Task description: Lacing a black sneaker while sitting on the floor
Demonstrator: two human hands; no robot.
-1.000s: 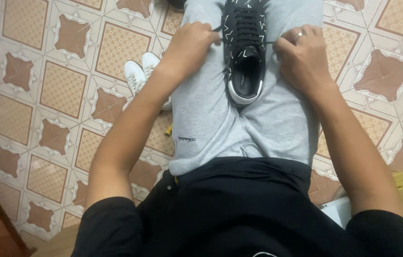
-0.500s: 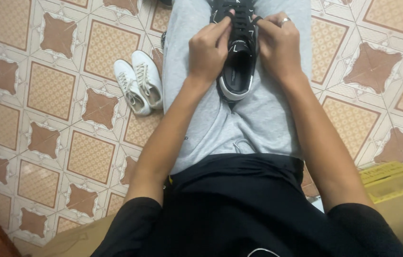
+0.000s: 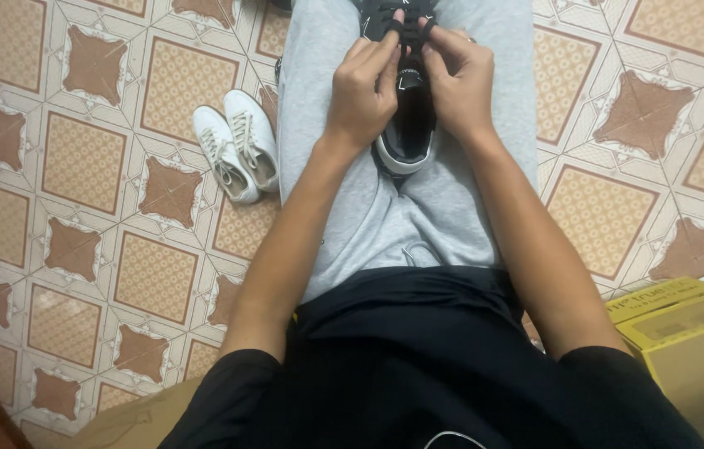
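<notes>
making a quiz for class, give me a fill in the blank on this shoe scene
1. Both hands, left hand and right hand, pinch the black ____ of the black sneaker.
2. The sneaker rests on the person's ____.
3. The white shoes stand on the tiled ____.

Missing words: laces; lap; floor

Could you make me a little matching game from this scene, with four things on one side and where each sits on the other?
Things:
1. black sneaker
2. white sneakers
3. yellow cardboard box
4. hands: left hand, right hand

Places:
A. on the tiled floor, beside the person's leg
B. at the black laces, fingertips pinching
C. on the lap, on the grey trousers
D. lower corner, by the person's right arm

Pairs: 1-C, 2-A, 3-D, 4-B
</notes>
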